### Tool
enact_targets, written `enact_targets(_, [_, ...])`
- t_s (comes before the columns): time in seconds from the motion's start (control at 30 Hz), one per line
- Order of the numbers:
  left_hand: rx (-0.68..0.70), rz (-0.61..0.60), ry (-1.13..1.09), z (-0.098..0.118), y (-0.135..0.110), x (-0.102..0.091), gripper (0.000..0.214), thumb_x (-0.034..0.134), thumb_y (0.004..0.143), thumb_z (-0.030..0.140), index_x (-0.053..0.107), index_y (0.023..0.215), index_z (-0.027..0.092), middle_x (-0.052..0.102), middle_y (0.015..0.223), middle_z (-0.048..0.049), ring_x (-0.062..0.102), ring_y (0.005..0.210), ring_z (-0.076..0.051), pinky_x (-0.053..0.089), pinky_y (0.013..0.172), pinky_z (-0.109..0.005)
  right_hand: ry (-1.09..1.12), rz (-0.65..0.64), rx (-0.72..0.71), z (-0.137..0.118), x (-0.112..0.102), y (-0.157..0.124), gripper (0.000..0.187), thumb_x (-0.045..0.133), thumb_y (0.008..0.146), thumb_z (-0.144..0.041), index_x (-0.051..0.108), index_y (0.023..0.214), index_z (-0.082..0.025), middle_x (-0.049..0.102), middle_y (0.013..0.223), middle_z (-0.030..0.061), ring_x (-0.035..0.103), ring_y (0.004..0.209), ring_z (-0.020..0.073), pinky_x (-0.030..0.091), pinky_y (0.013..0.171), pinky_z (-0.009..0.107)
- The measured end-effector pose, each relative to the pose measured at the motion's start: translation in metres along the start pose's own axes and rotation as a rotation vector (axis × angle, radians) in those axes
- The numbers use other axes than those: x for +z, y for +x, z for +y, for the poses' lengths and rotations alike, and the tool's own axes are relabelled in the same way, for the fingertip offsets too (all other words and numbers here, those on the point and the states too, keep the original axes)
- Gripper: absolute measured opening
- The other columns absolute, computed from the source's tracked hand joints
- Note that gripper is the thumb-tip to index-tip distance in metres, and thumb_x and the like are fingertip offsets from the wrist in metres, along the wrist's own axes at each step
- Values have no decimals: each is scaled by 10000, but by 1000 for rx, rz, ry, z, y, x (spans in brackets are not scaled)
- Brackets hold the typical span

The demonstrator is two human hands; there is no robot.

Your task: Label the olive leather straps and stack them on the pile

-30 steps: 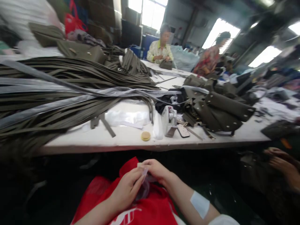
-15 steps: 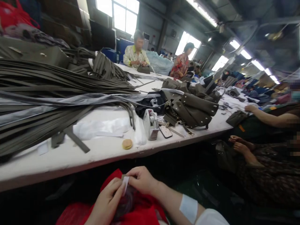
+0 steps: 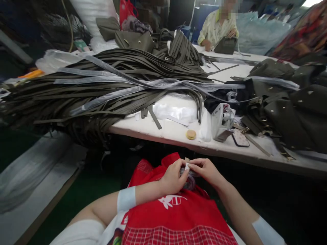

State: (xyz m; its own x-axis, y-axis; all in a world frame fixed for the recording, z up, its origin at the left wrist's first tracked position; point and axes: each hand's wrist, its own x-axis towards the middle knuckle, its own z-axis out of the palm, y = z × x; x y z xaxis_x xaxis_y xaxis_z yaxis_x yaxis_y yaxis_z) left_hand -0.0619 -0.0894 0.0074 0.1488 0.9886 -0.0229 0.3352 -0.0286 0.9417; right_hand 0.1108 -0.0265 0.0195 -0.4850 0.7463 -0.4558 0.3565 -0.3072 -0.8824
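Above my lap, over the red apron [image 3: 163, 211], my two hands meet fingertip to fingertip. My left hand [image 3: 173, 178] is closed, pinching a small white slip [image 3: 187, 166] between thumb and fingers. From the other side my right hand [image 3: 206, 170] is also closed on the slip. A small brownish-grey piece [image 3: 187, 159] sticks up just past the fingertips; how it joins the slip cannot be made out. Under the hands sits a blurred purplish roll or bundle [image 3: 189, 183], partly hidden by them.
A white-topped table [image 3: 127, 126] runs across in front, bearing a heap of dark strips [image 3: 122, 78], a yellow round pad [image 3: 190, 134], a phone [image 3: 240, 138] and dark bags [image 3: 301, 112]. Across it a person [image 3: 217, 29] handles a dark bag.
My view has swung left and levelled out, so the strip heap and my lap show more fully. Both hands stay together on the white slip.
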Motion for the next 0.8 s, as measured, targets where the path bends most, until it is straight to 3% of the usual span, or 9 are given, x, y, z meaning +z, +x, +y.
enact_targets(0.17, [-25, 1, -73, -4, -1, 3, 215, 511, 876, 246, 345, 1007, 206, 530, 860, -17, 549, 755, -166, 443, 698, -299, -1, -23, 27, 0, -7, 2, 380, 760, 695, -496, 755, 799, -130, 703, 703, 30, 584, 615, 142, 451, 617, 268])
enact_targets(0.37, [3, -112, -16, -1, 2, 6, 258, 523, 868, 228, 327, 1034, 206, 534, 898, -36, 572, 769, -177, 467, 712, -321, 31, -80, 101, 3, -17, 3, 386, 830, 591, -472, 692, 723, -136, 681, 669, 10, 567, 592, 128, 445, 606, 263])
enact_targets(0.6, [46, -223, 54, 2, 7, 11, 280, 509, 866, 200, 319, 1072, 197, 547, 991, -92, 602, 848, -214, 493, 767, -371, -43, -193, 125, 3, -27, 5, 363, 818, 612, -462, 669, 706, -145, 683, 661, 7, 583, 607, 135, 448, 619, 266])
enact_targets(0.8, [61, -274, 40, 5, 9, 11, 256, 498, 877, 198, 336, 1075, 194, 560, 1001, -98, 607, 862, -217, 501, 768, -365, -140, -180, 86, 4, -28, -2, 338, 775, 664, -465, 634, 696, -159, 681, 676, 12, 596, 629, 153, 453, 624, 272])
